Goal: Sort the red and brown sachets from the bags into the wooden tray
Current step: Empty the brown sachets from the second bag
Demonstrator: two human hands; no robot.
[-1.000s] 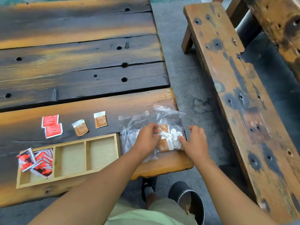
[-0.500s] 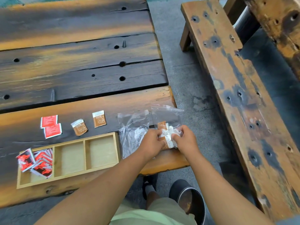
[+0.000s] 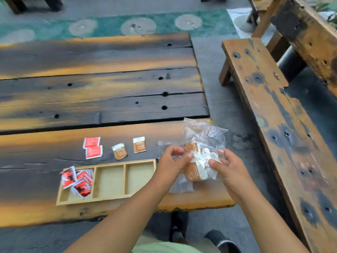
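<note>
A clear plastic bag (image 3: 206, 136) holding several brown sachets (image 3: 195, 171) is lifted above the table's right end. My left hand (image 3: 170, 160) pinches its left side and my right hand (image 3: 225, 166) grips its right side. A second, flat clear bag (image 3: 180, 185) lies under my left wrist. The wooden tray (image 3: 109, 196) has three compartments; several red sachets (image 3: 78, 180) fill the left one, and the other two hold nothing. On the table behind the tray lie two red sachets (image 3: 92, 147) and two brown sachets (image 3: 119, 151), (image 3: 139, 145).
The dark plank table (image 3: 91, 99) ends just right of the bags. A worn wooden bench (image 3: 277, 114) runs along the right across a strip of grey floor. My shoes (image 3: 179, 225) show below the table edge.
Both hands have lifted the bag of brown sachets off the table and hold it higher. The camera has tilted up, showing more of the table and floor beyond.
</note>
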